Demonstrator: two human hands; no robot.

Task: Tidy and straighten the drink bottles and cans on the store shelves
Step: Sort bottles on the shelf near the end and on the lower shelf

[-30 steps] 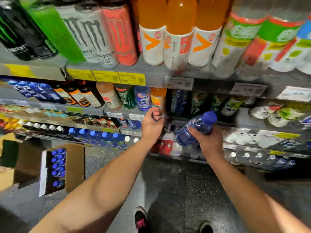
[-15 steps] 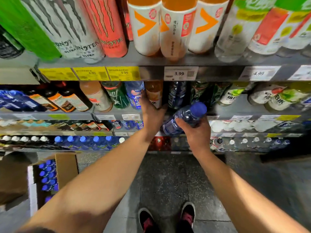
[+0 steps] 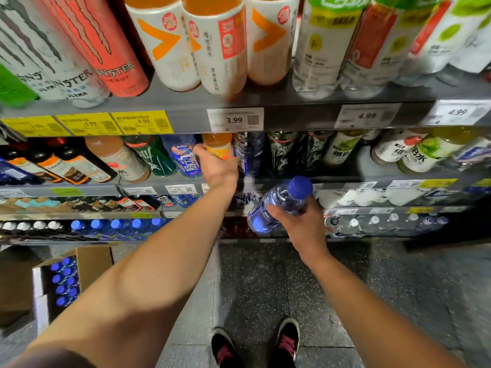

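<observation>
While right hand [image 3: 300,224] grips the blue bottle [image 3: 279,205], left hand [image 3: 216,166] has seemingly risen to grasp the orange bottle [image 3: 218,146].

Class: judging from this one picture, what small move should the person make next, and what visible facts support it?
Probably nudge the orange bottle aside with the left hand, which grips it on the second shelf. The right hand holds a blue-capped bottle just below, likely needing a slot there.

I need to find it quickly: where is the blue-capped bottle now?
In the head view, right of centre: the right hand holds the blue-capped bottle tilted in front of the lower shelves, below the 3.99 price tag.
</observation>
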